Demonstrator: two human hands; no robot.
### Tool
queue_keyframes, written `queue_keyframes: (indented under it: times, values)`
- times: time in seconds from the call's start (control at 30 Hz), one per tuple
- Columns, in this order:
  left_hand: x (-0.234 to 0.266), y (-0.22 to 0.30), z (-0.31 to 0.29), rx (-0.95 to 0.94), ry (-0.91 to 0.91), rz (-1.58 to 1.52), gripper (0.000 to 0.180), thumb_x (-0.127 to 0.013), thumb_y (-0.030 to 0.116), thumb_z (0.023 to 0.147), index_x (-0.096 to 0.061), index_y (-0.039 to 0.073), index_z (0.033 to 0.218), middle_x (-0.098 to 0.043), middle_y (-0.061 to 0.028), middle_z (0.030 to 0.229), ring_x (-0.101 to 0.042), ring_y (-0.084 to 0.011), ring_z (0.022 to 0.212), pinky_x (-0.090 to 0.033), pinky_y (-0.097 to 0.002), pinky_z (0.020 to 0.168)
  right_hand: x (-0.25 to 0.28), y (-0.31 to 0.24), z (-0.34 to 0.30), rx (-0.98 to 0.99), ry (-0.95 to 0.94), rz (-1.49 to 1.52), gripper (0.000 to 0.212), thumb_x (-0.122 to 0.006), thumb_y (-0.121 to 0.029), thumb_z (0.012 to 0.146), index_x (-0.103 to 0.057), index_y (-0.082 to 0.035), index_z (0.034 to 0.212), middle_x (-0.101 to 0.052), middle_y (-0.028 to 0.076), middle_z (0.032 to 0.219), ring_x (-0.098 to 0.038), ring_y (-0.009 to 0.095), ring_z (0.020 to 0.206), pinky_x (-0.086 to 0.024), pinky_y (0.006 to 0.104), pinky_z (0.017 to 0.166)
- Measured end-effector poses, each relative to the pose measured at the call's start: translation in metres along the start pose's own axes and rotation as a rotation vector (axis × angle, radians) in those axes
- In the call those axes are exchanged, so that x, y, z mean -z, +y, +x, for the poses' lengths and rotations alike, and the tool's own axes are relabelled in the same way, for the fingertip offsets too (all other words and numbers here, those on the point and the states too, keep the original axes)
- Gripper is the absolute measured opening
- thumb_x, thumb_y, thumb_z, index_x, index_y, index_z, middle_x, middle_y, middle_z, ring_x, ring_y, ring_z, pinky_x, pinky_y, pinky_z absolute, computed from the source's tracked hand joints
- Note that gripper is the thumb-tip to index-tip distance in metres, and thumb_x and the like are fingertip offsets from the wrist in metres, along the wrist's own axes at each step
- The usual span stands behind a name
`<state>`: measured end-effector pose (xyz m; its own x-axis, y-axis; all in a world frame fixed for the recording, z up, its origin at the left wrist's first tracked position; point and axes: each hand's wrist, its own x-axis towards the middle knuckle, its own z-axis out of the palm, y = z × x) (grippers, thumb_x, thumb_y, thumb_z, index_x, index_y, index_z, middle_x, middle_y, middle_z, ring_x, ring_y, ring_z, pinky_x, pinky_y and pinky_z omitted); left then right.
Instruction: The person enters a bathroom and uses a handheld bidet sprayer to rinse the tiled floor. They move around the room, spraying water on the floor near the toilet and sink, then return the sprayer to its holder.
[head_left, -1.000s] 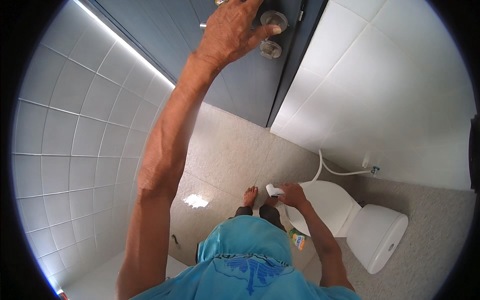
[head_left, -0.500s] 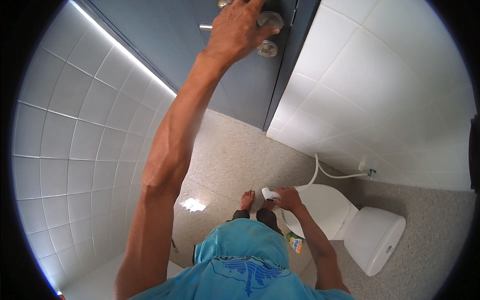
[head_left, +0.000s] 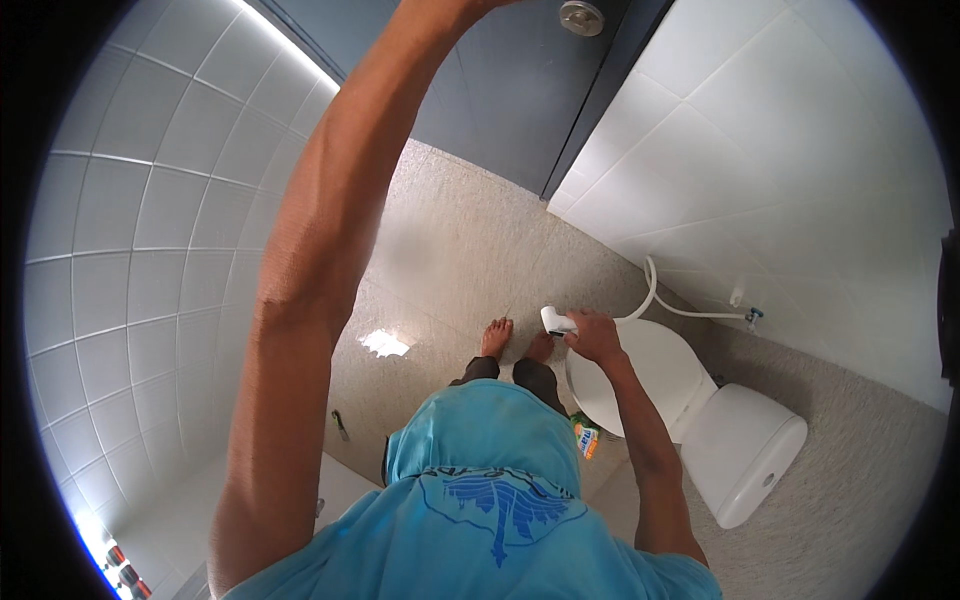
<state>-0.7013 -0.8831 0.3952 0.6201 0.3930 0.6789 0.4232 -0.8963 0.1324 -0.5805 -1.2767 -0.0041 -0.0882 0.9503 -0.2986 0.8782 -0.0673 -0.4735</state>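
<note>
My right hand (head_left: 594, 336) is wrapped round a white bidet sprayer (head_left: 551, 319), held over the floor beside the toilet's front rim. From it a white hose (head_left: 652, 290) loops back to the wall. My left arm reaches up to the grey door (head_left: 495, 110), and only the edge of my left hand (head_left: 490, 4) shows at the top border. Its fingers are out of the picture, so what it touches is hidden. A round metal lock (head_left: 581, 17) sits on the door just right of that hand.
On my right stands a white toilet (head_left: 650, 375) with its lid down and its cistern (head_left: 745, 455) behind. A wall tap (head_left: 754, 316) feeds the hose. An orange-and-green packet (head_left: 586, 438) lies by the toilet base. Tiled walls flank me; a wet patch (head_left: 384, 343) shines on the floor.
The view has tilted down, so the door handle and most of my left hand have left the top of the picture. My right hand keeps the sprayer, in about the same place beside the toilet.
</note>
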Motion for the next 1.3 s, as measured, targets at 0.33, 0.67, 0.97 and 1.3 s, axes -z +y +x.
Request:
queue_keyframes:
  times: [0.33,0.67,0.97,1.3]
  values:
    - [0.014,-0.012,-0.119,0.101,0.099,-0.085,0.075,-0.072,0.030,0.086,-0.035,0.012,0.149,-0.015,-0.0209,0.159,-0.027,-0.0430,0.142,-0.032,-0.0545,0.112,0.007,0.019,-0.002,0.061,-0.013,-0.001,0.036,-0.072,-0.023,0.073,-0.063,-0.010,0.105,-0.066,0.012,0.096,-0.063,0.033,0.096,-0.047,0.0474,0.084]
    - [0.008,0.074,-0.582,0.945,-1.231,-0.185,0.056,-0.068,0.034,0.087,-0.051,0.006,0.132,-0.053,-0.0189,0.134,-0.050,-0.0360,0.125,-0.041,-0.0485,0.102,0.002,0.014,0.004,0.207,-0.055,-0.016,0.029,-0.071,-0.021,0.072,-0.066,-0.010,0.099,-0.066,0.011,0.091,-0.064,0.032,0.092,-0.048,0.0454,0.084]
    - [0.093,0.181,-0.715,1.622,-1.285,-0.376,0.049,-0.070,0.030,0.085,-0.061,0.001,0.124,-0.065,-0.0193,0.118,-0.065,-0.0334,0.102,-0.050,-0.0418,0.093,0.002,-0.014,0.016,0.308,-0.285,0.025,0.032,-0.069,-0.023,0.073,-0.063,-0.010,0.102,-0.065,0.012,0.096,-0.062,0.033,0.096,-0.047,0.0467,0.086]
    - [0.077,0.185,-0.677,1.602,-0.787,-0.464,0.041,-0.064,0.022,0.090,-0.059,-0.001,0.123,-0.068,-0.0225,0.109,-0.068,-0.0298,0.100,-0.054,-0.0392,0.084,-0.025,-0.019,0.024,0.310,-0.425,-0.024,0.028,-0.067,-0.025,0.073,-0.064,-0.011,0.097,-0.066,0.013,0.096,-0.063,0.033,0.095,-0.048,0.0470,0.085]
